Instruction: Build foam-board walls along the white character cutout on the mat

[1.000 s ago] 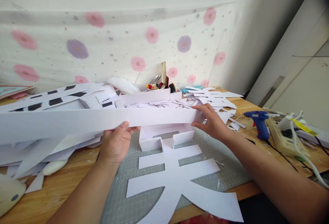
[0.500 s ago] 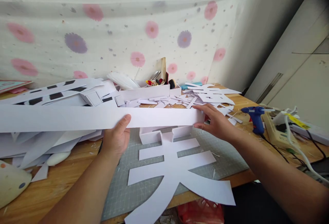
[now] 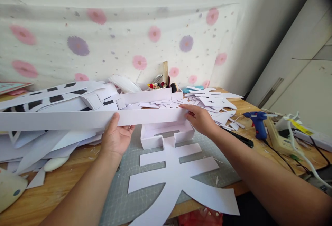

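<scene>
A long white strip stretches level from the left edge of the view to the middle. My left hand grips it from below, thumb on its front face. At its right end my right hand pinches the strip, fingers on the top edge. Below lies a large white cut-out shape with several arms and two curved legs, flat on a grey cutting mat. Raised white walls form a box-like part at its top, partly behind the strip.
White sheets and pieces with black patches pile up at the left. Scraps lie at the back right. A blue glue gun stands by a power strip with cables. A black tool lies beside my right forearm.
Both hands and the strip have moved left; the strip's right end now sits farther left and slightly nearer the box part. More of the box part and the black tool have come into view.
</scene>
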`<state>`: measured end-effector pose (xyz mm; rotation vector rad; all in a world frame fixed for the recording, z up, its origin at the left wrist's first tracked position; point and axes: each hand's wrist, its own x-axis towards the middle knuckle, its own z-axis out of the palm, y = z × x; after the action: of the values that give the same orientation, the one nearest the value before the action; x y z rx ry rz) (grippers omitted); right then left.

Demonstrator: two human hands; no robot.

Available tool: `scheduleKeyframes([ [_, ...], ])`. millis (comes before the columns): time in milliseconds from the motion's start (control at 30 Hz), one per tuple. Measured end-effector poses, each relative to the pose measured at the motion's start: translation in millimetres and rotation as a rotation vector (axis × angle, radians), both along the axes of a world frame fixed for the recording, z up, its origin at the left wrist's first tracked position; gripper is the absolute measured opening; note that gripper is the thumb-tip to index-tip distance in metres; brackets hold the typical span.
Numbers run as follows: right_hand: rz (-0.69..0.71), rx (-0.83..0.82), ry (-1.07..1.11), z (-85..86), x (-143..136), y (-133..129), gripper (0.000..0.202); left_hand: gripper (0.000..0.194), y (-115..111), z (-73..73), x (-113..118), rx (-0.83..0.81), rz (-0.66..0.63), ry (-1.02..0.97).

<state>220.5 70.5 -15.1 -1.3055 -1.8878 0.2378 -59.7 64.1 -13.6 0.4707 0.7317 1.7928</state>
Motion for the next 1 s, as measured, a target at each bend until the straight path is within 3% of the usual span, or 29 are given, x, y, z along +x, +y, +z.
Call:
scheduleKeyframes([
  [333, 0.024, 0.003, -0.06, -9.1, 0, 5, 0.042, 0.016, 2, -11.2, 9, -0.143, 0.035, -0.015],
  [533, 0.035, -0.013, -0.13, -8.6, 3, 7, 0.036, 0.017, -3, -9.7, 16, -0.345, 0.039, 0.04],
  [767, 0.051, 0.001, -0.136, -14.5, 7, 9, 0.034, 0.016, -3, -17.8, 19, -0.298, 0.022, 0.046],
  [1000, 0.06, 0.053, -0.078, -24.4, 7, 12, 0.034, 0.016, 0, -22.9, 17, -0.358, 0.042, 0.068],
])
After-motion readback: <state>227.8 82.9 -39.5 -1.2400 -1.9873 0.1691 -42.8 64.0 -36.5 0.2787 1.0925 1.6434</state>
